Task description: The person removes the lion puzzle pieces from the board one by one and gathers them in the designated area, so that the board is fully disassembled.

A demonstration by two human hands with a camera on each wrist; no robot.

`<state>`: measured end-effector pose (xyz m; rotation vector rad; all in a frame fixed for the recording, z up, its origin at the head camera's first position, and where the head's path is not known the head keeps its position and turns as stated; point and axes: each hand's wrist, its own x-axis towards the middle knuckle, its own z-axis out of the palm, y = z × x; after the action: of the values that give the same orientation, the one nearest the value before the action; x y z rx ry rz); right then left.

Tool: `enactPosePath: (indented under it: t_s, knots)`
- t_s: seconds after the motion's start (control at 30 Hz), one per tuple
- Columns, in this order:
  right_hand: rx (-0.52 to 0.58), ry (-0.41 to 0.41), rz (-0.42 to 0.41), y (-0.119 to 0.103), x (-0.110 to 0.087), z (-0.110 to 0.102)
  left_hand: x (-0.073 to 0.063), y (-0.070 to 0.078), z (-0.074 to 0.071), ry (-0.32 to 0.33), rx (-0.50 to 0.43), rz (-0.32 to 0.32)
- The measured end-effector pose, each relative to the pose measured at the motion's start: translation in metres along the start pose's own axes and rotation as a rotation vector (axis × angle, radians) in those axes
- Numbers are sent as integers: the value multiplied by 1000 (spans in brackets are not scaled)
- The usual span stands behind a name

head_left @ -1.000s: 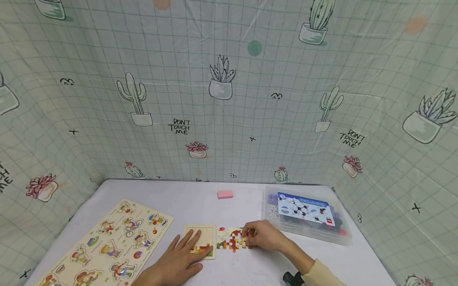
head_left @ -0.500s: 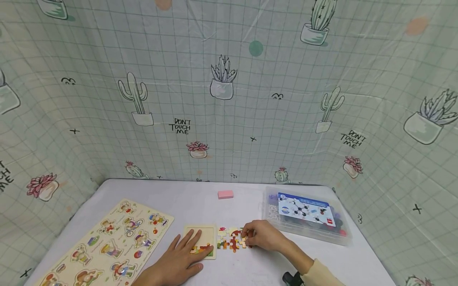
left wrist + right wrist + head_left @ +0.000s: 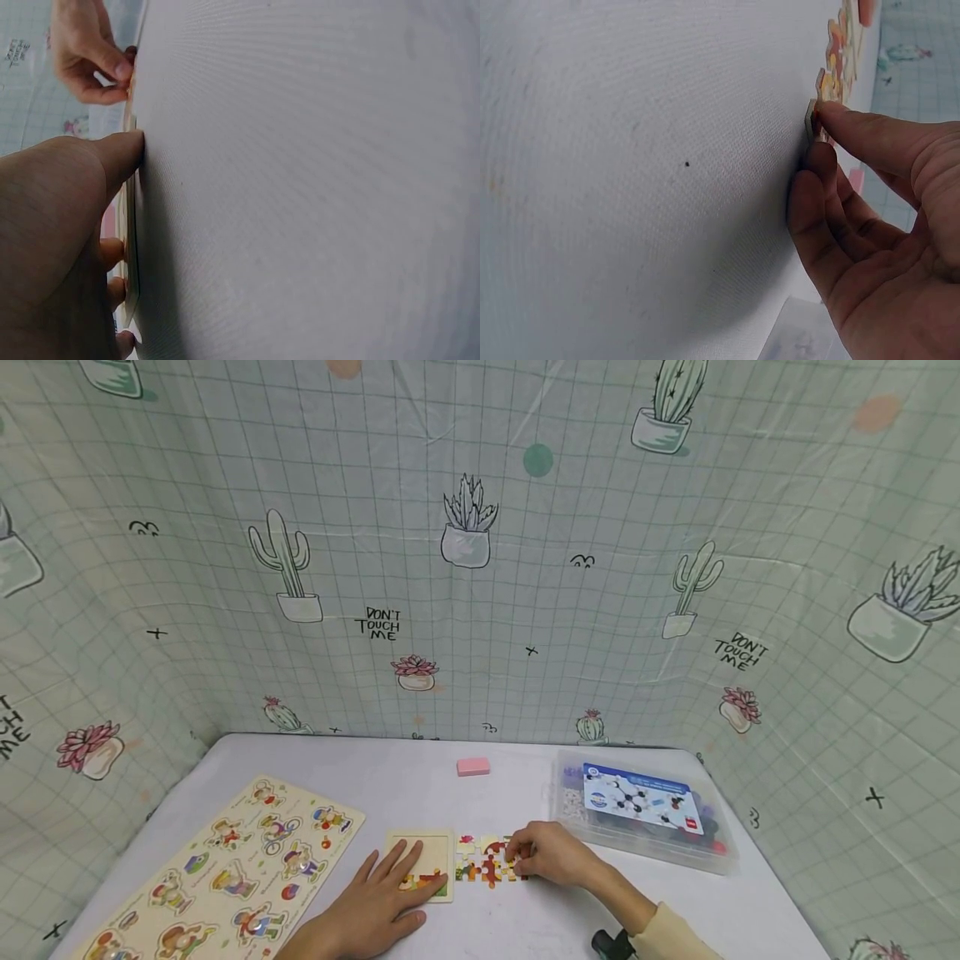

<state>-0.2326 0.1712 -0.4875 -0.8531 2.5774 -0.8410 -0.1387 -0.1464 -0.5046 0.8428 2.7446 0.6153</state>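
Note:
My left hand (image 3: 375, 902) lies with its fingers spread over a small square wooden puzzle tray (image 3: 435, 847). Part of a colourful picture shows in the tray's lower half, partly under the fingers. In the left wrist view the thumb rests at the edge of the tray (image 3: 132, 247). To the tray's right lie several jigsaw pieces (image 3: 489, 866), joined in a block on the table. My right hand (image 3: 555, 857) is at the block's right end, where thumb and fingertips pinch a jigsaw piece (image 3: 811, 120) low at the tabletop. The fingers hide part of that piece.
A large wooden board with cartoon figures (image 3: 232, 881) lies on the left. A pink block (image 3: 472, 767) sits farther back. At the right is a clear plastic case (image 3: 645, 810) with a blue and white label. A black object (image 3: 613, 945) is beside the right sleeve.
Both hands keep nearly the same place. The right fingers have shifted only slightly at the end of the jigsaw block.

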Motion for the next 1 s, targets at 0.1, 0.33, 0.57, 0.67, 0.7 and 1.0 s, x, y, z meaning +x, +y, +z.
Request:
enactPosePath:
  t_s: [0.1,0.33,0.57,0.67,0.7,1.0]
  knots:
    - [-4,-1,0,1,0,1,0,0,1,-5,-7,-4]
    - [-2,-1,-2,-1,-1,0,0,1,-1,3,-36,3]
    - [-10,7,-11,0,0,0,1,2,-1,8,-85,7]
    - [-28,21,-18,-1,2,0,2,2,0,14,-79,-1]
    - [-34,25,-20,-2,4,0,2,1,1,17,-74,-4]
    - [-25,29,-25,-23,20,4,-1,3,-2,29,-83,-16]
